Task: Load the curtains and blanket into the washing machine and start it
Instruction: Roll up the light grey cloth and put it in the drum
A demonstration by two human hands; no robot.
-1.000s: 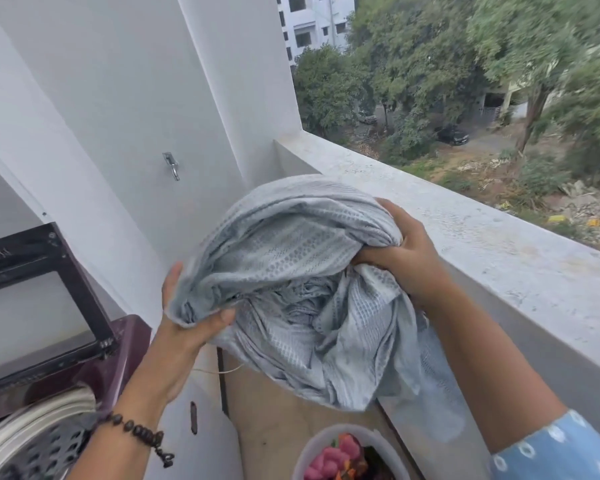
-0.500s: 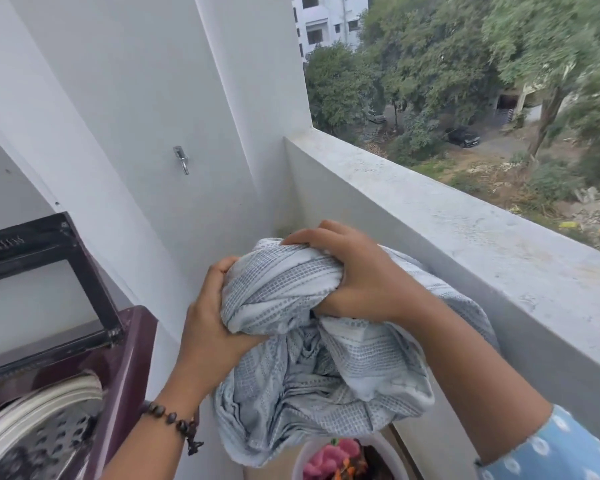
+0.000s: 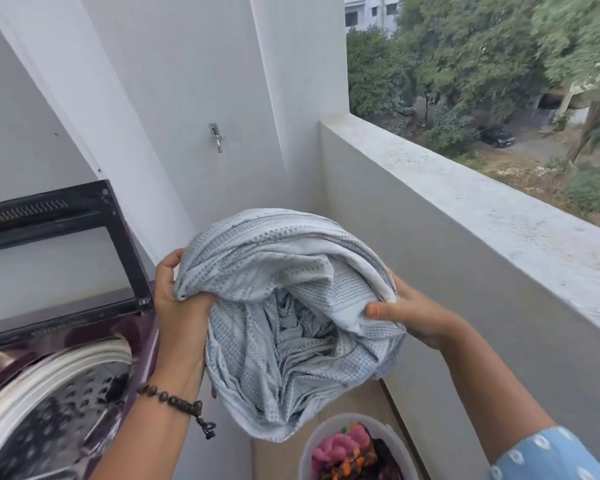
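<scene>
**Inspector A:** Count of items?

**Inspector B:** One bundled grey-white curtain (image 3: 291, 327), one washing machine (image 3: 59, 382) with its lid (image 3: 59, 251) raised, one tub (image 3: 357, 448) of coloured laundry on the floor, one hook (image 3: 216, 136) on the wall. Two hands in view.

**Inspector A:** Hands?

**Inspector B:** The left hand (image 3: 177, 306) is clenched around the bundle's left edge, a beaded bracelet (image 3: 174, 403) on its wrist. The right hand (image 3: 409, 313) pinches a fold on the right edge, thumb on top.

**Inspector A:** Position and lie of the curtain?

**Inspector B:** Held in the air between both hands, to the right of the machine and above the tub. It is wadded into a rough ball, slightly taller than wide, with its loose end hanging downward toward the tub.

**Inspector A:** Edges and clearance?

**Inspector B:** The drum (image 3: 52, 420) is open and uncovered at lower left, just beside the left forearm. The parapet (image 3: 465, 202) runs close along the right. The wall stands behind.
</scene>
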